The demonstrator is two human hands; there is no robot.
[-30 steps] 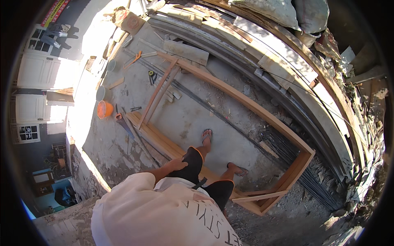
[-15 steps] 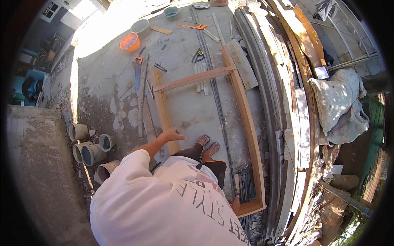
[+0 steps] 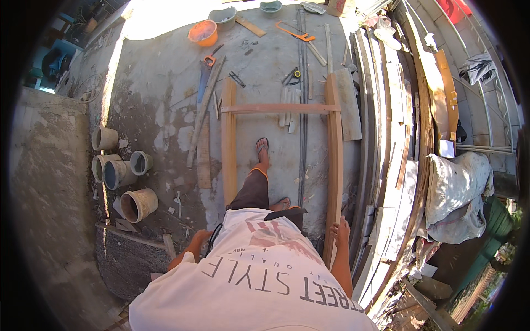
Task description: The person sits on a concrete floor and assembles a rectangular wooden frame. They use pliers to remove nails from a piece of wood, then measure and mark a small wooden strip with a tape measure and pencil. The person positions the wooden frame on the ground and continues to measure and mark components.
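A long wooden frame [image 3: 228, 143] lies around my legs. Its two thick beams run away from me, joined toward the far end by a thin crossbar [image 3: 276, 108]. My sandalled feet are on the floor between the beams, the left one farther forward. At my right side, my right hand [image 3: 340, 230] hangs with its fingers loosely apart, overlapping the right beam in view; whether it touches the wood I cannot tell. My left hand [image 3: 201, 237] is low beside my hip, its fingers mostly hidden. The near end of the frame is hidden by my shirt.
Left of the frame lie an orange-handled saw [image 3: 205, 77] and wooden strips [image 3: 203, 149]. Several buckets [image 3: 139, 204] stand farther left. Beyond are an orange basin [image 3: 203, 34], a hacksaw [image 3: 294, 32] and pliers [image 3: 234, 79]. Stacked boards [image 3: 381, 160] and sacks [image 3: 458, 187] line the right.
My left foot has stepped forward. My left hand has swung back from above the left beam to my hip, while my right hand has come forward. The view has turned.
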